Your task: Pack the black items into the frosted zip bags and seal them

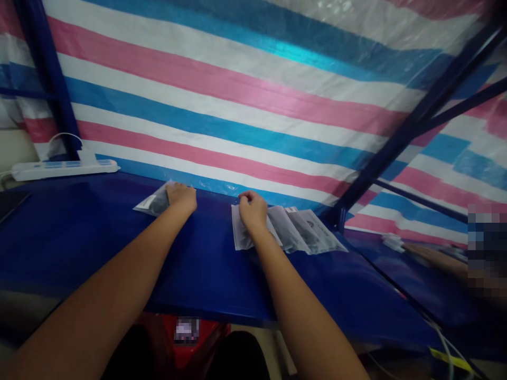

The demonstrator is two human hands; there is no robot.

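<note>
My left hand (182, 197) is closed at the right side of a clear plastic bag (152, 203) with something dark inside, lying at the back of the blue table. Its fingertips are mostly hidden behind the hand. To the right, my right hand (254, 212) rests over the leftmost bag (239, 232) of an overlapping row. Its fingers are curled near the bag's top edge, and what they hold, if anything, is hidden. Beside it in the row lie more plastic bags with dark contents (287, 232) and a printed bag (322, 232) at the right end.
A white power strip (65, 169) lies at the back left of the blue table (214, 274). Striped sheeting (222, 100) hangs behind, between blue metal posts (390, 142). Another person's arm (439, 258) reaches over a second table at right. Something red (190, 351) stands below.
</note>
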